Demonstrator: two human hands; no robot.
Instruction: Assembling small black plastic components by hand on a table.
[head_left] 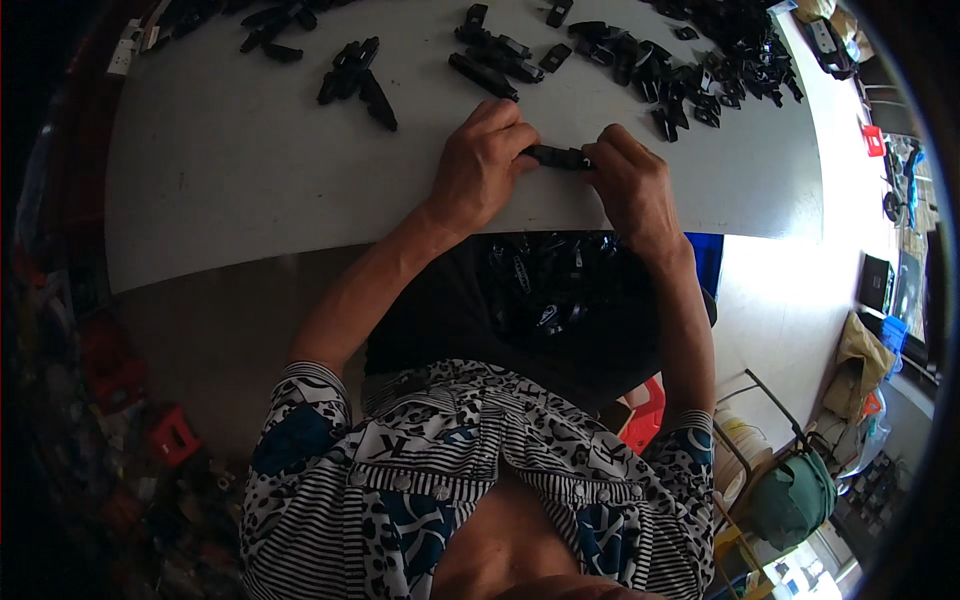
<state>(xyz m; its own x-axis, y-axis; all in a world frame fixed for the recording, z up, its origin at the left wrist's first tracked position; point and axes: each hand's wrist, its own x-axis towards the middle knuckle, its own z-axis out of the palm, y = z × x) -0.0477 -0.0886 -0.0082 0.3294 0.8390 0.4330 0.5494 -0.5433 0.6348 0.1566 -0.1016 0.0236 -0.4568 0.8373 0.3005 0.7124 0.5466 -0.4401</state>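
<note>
Between my two hands, just above the near part of a grey-white table (250,190), is a small, narrow black plastic part (558,156). The fingers of my left hand (480,165) pinch its left end. At its right end, my right hand (632,185) grips it with thumb and bent fingers. Both ends are partly hidden by fingertips, so its exact kind does not show. Beyond my left hand lies a small group of black parts (485,75). Another few black pieces (355,85) lie to the left.
A large heap of small black parts (740,50) covers the table's far right. More black pieces (275,25) lie far left. Below the table edge, a blue container (706,258) stands near dark glossy pieces (550,285). Red stools (175,437) and a green bag (792,500) are on the floor.
</note>
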